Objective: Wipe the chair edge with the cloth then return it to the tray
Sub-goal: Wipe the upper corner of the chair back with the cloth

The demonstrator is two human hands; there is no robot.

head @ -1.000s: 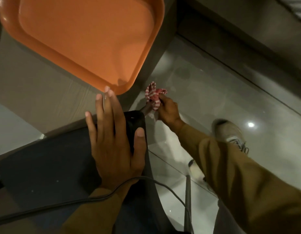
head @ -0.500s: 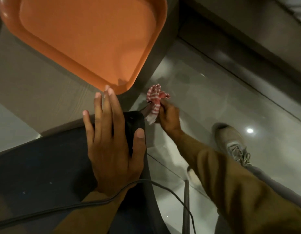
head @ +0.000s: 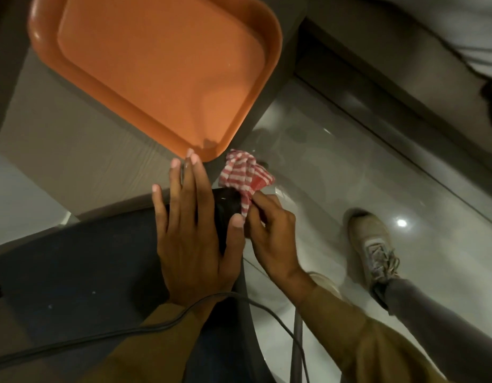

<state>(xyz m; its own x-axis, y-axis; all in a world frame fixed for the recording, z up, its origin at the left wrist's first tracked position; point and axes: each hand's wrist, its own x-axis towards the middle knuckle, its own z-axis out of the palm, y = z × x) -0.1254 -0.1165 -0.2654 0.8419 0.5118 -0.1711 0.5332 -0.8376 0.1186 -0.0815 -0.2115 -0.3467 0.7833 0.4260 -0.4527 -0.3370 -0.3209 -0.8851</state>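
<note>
Over a glossy pale tiled floor (head: 336, 172), a dark chair seat (head: 81, 261) is pulled up to a wood-grain table (head: 81, 161). The right hand (head: 269, 239) pinches the red-and-white striped cloth (head: 244, 175) between closed fingertips, while the left hand (head: 192, 239) lies flat with fingers spread over the seat's black corner. A second ago the cloth hung out over the floor; now it has come in against that corner, just below the empty orange tray (head: 73, 76), so wiping looks underway, with the return still to do.
</note>
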